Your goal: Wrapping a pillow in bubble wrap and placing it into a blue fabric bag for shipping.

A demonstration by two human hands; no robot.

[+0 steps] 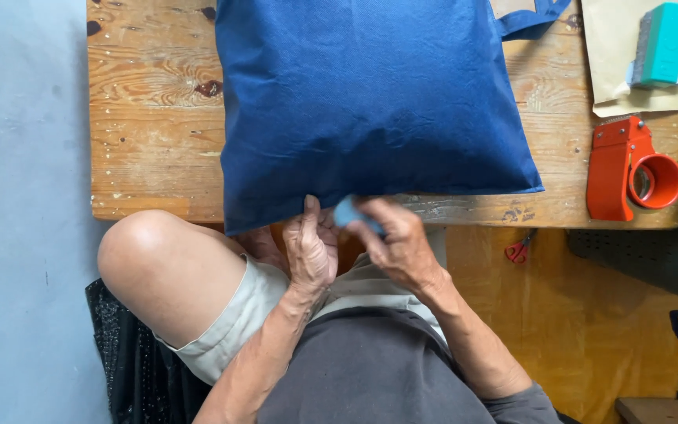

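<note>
Dark blue non-woven fabric bag (370, 102) is lying flat on the worn wooden plank surface (154, 118), bottom hem hanging over the near edge at 6 o'clock, just above the person's lap. Left hand (309, 250) is pinching the hem, grip clamped on the fabric edge, thumb on top. Right hand (398, 243) is holding a small light-blue block (347, 212), likely chalk or a marker piece, grip closed on it, tip touching the hem just beside the left thumb.

Judgement: step in hand looks like marking or rubbing the bottom hem. Next move calls for keeping the fabric taut with the left grip while the block is travelling along the edge.

Orange tape dispenser (629, 169) is sitting at 3 o'clock, teal-and-grey sponge block (659, 43) on a brown paper envelope (617, 78) at 2 o'clock, both well apart from the hands.
</note>
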